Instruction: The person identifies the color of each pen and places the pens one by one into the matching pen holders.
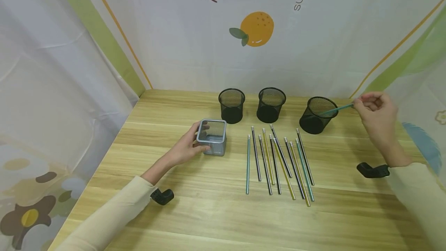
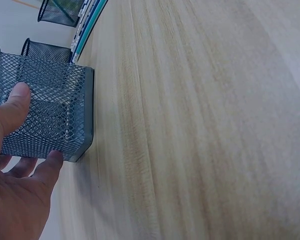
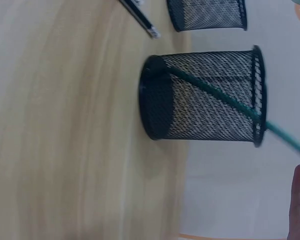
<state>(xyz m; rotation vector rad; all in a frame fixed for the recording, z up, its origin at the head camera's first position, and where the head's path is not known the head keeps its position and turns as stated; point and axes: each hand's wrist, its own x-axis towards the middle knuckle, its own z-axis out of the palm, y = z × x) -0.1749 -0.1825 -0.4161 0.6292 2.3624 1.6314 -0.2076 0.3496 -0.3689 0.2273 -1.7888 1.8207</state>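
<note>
My left hand [image 1: 184, 147] holds a silver square mesh pen holder [image 1: 216, 148] by its side, thumb in front and fingers behind. The left wrist view shows the thumb and fingers spread around the holder's mesh [image 2: 50, 107]. At the right, my right hand [image 1: 380, 123] pinches the upper end of a green pencil [image 1: 343, 107]. That pencil slants into the rightmost round black mesh cup [image 1: 311, 124]. Seen from the right wrist, the lower part of the pencil [image 3: 215, 92] lies inside the cup, reaching its base.
Two more round black mesh cups, one left [image 1: 232, 114] and one middle [image 1: 268, 114], stand along the back. Several pencils [image 1: 275, 162] in black, yellow and green lie in front of them on the wooden table [image 1: 216, 212]. A printed cloth [image 1: 188, 57] hangs behind the table.
</note>
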